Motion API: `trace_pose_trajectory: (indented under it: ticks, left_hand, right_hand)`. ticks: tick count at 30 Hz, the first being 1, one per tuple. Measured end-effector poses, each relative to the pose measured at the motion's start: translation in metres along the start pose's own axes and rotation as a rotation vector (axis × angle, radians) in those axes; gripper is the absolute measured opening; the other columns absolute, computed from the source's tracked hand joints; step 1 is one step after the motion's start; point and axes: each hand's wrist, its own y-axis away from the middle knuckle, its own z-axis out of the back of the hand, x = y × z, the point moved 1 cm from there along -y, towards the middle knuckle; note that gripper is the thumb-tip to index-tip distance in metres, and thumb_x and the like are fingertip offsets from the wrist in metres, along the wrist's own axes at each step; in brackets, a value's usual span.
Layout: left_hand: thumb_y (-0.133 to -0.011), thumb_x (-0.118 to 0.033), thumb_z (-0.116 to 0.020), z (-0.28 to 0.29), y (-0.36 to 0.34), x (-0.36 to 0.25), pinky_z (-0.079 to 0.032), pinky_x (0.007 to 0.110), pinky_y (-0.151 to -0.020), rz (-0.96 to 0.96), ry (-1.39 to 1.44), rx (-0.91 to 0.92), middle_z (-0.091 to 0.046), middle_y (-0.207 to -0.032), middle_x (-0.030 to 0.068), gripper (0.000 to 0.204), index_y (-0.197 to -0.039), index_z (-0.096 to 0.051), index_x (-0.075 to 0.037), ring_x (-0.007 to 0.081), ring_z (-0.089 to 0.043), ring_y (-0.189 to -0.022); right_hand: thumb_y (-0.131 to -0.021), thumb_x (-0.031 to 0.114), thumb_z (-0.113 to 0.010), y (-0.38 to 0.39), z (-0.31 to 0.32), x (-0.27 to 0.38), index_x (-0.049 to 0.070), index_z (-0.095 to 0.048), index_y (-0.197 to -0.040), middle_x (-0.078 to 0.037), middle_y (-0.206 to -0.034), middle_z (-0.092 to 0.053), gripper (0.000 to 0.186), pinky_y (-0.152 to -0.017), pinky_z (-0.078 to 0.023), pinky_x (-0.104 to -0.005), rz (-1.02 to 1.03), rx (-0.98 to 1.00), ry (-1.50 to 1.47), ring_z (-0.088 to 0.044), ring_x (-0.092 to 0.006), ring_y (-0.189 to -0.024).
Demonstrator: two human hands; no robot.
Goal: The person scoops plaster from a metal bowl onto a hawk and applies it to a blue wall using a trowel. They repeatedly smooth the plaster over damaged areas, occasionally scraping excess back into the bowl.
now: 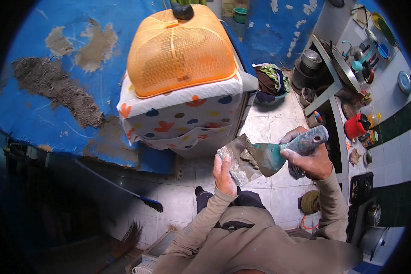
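My left hand (225, 177) is closed on the near left edge of a small flat plate (234, 147), held out in front of my body. Wet grey mortar (248, 159) lies on the plate. In my right hand (316, 163) is a putty knife (308, 139) with a paint-stained handle, my fingers wrapped round it. Its wide teal-smeared blade rests over the plate's right side, against the mortar. To the left, the blue wall (36, 107) bears a rough dark grey mortar patch (59, 89) and smoother bare patches near it.
An orange mesh food cover (178, 55) stands on a cabinet under a patterned cloth (182, 121). A broom (150, 203) lies on the left. Laundry fills a basin (271, 97) at the back. Pots (311, 59), a red container (354, 127) and a gas cylinder (310, 202) are on the right.
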Motion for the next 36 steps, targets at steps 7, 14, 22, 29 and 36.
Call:
trace_pose_trajectory:
  ticks: [7,14,22,29,36]
  left_hand:
    - [-0.097,-0.016,-0.047,-0.002,-0.002,-0.053,-0.039,0.027,-0.096,-0.198,0.116,-0.016,-0.056,-0.120,0.0094,0.035,-0.125,-0.048,0.005,0.0137,-0.052,-0.106]
    - [-0.096,-0.015,-0.047,0.061,-0.012,-0.110,-0.039,0.034,-0.101,-0.317,-0.010,-0.072,-0.053,-0.126,0.0121,0.040,-0.132,-0.042,0.002,0.0187,-0.052,-0.114]
    - [-0.096,-0.019,-0.050,0.145,-0.018,-0.201,-0.034,0.030,-0.103,-0.237,0.100,-0.211,-0.051,-0.130,0.0091,0.044,-0.134,-0.043,0.003,0.0149,-0.047,-0.117]
    - [-0.099,-0.023,-0.048,0.180,-0.032,-0.276,-0.039,0.027,-0.094,-0.202,0.056,-0.153,-0.056,-0.120,0.0101,0.038,-0.126,-0.050,0.003,0.0142,-0.050,-0.104]
    - [-0.099,-0.018,-0.047,0.173,-0.029,-0.330,-0.039,0.031,-0.098,-0.252,0.192,-0.052,-0.055,-0.123,0.0094,0.036,-0.129,-0.047,0.002,0.0157,-0.051,-0.108]
  right_hand:
    - [-0.074,0.011,-0.072,-0.009,-0.046,0.096,0.005,-0.062,-0.099,-0.013,-0.083,-0.066,0.028,-0.063,-0.051,-0.0348,0.505,0.261,0.463,-0.066,-0.0304,-0.072]
    - [-0.069,0.014,-0.065,-0.001,-0.125,0.138,0.003,-0.063,-0.100,-0.013,-0.091,-0.067,0.034,-0.060,-0.054,-0.0337,0.895,0.164,0.870,-0.067,-0.0247,-0.077]
    - [-0.070,0.015,-0.069,-0.015,-0.219,0.175,0.009,-0.064,-0.099,-0.018,-0.104,-0.067,0.030,-0.069,-0.054,-0.0338,1.113,0.040,1.030,-0.068,-0.0292,-0.091]
    - [-0.076,0.011,-0.068,-0.011,-0.293,0.203,0.016,-0.065,-0.100,-0.013,-0.106,-0.068,0.025,-0.069,-0.053,-0.0350,1.184,-0.038,1.006,-0.068,-0.0278,-0.095]
    - [-0.073,0.017,-0.074,0.008,-0.316,0.213,0.024,-0.065,-0.104,-0.005,-0.117,-0.062,0.032,-0.081,-0.054,-0.0392,1.206,-0.013,0.980,-0.064,-0.0283,-0.104]
